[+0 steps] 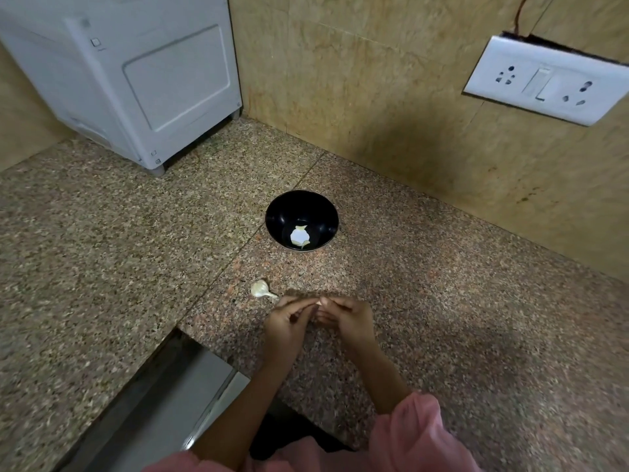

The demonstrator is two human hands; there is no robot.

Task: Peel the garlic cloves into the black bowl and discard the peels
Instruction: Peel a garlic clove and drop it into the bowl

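A black bowl [302,220] stands on the granite counter and holds pale garlic pieces [300,237] at its bottom. An unpeeled garlic piece with a stem [260,289] lies on the counter below the bowl. Just right of it, my left hand [287,323] and my right hand [349,320] meet fingertip to fingertip over the counter. Both pinch a small garlic clove [319,304], which the fingers mostly hide.
A white appliance [136,80] stands at the back left against the tiled wall. A switch and socket plate [544,81] hangs on the right wall. A steel sink edge [177,396] cuts into the counter at the lower left.
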